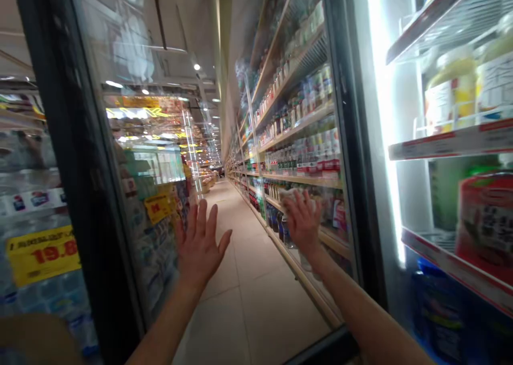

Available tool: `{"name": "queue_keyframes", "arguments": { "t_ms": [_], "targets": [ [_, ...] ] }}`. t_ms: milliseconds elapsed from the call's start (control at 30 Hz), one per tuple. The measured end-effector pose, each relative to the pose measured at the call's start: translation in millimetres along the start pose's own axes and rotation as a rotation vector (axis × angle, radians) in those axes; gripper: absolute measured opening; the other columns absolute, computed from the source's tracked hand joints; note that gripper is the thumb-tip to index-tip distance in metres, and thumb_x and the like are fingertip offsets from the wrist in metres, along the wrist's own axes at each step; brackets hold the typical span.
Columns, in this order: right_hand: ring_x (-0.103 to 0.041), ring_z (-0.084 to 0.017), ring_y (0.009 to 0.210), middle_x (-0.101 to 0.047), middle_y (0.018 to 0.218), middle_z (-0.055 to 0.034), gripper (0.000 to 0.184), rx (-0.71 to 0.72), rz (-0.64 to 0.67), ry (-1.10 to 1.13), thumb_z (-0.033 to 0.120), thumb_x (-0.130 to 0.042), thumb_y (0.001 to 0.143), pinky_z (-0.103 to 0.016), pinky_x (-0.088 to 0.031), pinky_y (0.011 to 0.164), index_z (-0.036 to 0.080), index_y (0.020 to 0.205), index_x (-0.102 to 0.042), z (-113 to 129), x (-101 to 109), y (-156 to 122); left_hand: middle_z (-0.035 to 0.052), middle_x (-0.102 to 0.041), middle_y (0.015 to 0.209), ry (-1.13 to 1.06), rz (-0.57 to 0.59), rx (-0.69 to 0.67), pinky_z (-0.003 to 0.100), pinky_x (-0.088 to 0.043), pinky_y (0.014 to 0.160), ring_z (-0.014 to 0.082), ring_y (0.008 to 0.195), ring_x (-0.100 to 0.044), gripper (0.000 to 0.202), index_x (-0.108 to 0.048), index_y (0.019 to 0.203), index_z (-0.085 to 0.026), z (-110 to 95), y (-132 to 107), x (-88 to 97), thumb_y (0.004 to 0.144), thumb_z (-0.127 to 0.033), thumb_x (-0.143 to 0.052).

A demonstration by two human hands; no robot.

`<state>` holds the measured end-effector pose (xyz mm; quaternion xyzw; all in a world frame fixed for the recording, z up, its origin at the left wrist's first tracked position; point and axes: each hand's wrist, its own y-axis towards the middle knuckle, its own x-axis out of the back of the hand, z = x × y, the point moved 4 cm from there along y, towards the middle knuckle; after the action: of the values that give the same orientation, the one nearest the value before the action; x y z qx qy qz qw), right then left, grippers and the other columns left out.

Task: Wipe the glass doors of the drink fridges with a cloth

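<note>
My left hand [200, 245] lies flat against the inside of a glass fridge door [248, 279], fingers spread and holding nothing. My right hand [302, 223] presses a crumpled white cloth [292, 195] against the same pane, further right and slightly higher. The cloth shows above my fingertips. Through the glass I see a long shop aisle with stocked shelves [304, 124]. The door's black frame [352, 194] runs upright just right of my right hand.
To the right, the open cooler holds bottles on red-edged shelves [452, 143], lit by a bright vertical light strip [385, 140]. On the left, another black frame [80, 183] borders a glass panel with a yellow price tag [42, 253]. The tiled aisle floor [240, 301] shows behind the glass.
</note>
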<state>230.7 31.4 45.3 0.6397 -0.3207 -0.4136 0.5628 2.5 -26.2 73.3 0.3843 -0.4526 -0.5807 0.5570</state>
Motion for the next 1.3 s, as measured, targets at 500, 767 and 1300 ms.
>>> {"name": "queue_keyframes", "arguments": {
  "t_ms": [500,767,1300],
  "targets": [
    [-0.021,-0.03,0.141,-0.033,0.148,-0.0139,0.052,-0.295,-0.126,-0.129,0.021,-0.033,0.092,-0.064,-0.021,0.106,0.025,0.144,-0.029,-36.5,0.8,-4.3,0.0134,-0.028,0.148,0.021,0.007,-0.002,0.052,-0.015,0.113,0.0276,0.139,-0.022,0.077,-0.011,0.146,-0.022,1.4,-1.6,-4.8,0.085,-0.038,-0.054],
    [-0.02,-0.021,0.142,-0.052,0.136,0.0003,0.054,0.279,0.186,0.06,0.013,-0.046,0.083,-0.049,-0.01,0.117,0.032,0.134,-0.044,51.1,-9.1,-40.8,0.0139,-0.031,0.147,0.034,-0.004,-0.012,0.051,-0.016,0.113,0.0265,0.139,-0.022,0.075,-0.016,0.146,-0.022,1.0,-0.8,-2.1,0.084,-0.037,-0.055],
    [-0.023,-0.026,0.14,-0.039,0.146,-0.0082,0.05,-0.049,0.085,-0.145,0.018,-0.038,0.09,-0.056,-0.02,0.11,0.027,0.14,-0.036,-33.6,11.2,-58.0,0.0123,-0.032,0.147,0.062,-0.032,-0.026,0.047,-0.014,0.114,0.0253,0.139,-0.024,0.073,-0.012,0.146,-0.021,0.9,-2.0,-3.0,0.087,-0.036,-0.051]
  ]
}}
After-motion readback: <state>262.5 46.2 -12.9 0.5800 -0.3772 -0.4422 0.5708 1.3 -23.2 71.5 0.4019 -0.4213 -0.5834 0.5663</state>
